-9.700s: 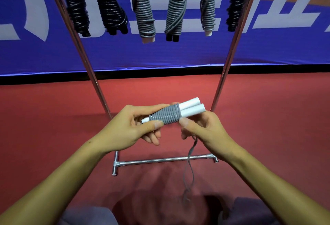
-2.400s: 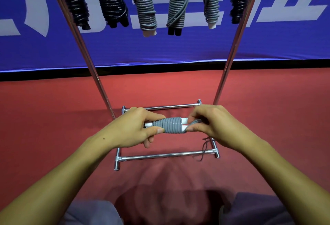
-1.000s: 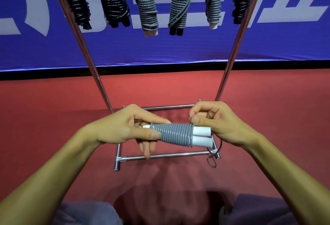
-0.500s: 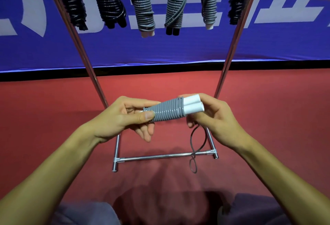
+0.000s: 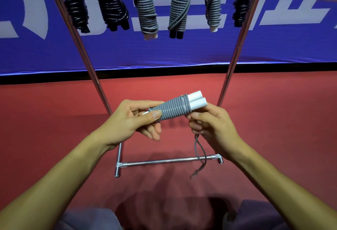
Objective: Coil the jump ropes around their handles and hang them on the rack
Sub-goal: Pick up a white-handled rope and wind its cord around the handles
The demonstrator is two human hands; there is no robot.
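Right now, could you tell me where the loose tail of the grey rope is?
The loose tail hangs below the right hand, crossing the rack's near base bar at centre-right of the head view.

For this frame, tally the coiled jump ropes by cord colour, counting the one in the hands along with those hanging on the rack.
Black-cord jump ropes: 3, all hanging on the rack.
Grey-cord jump ropes hanging: 3.
Grey-cord jump rope in hand: 1, held by the left hand and right hand.
Total: 7.
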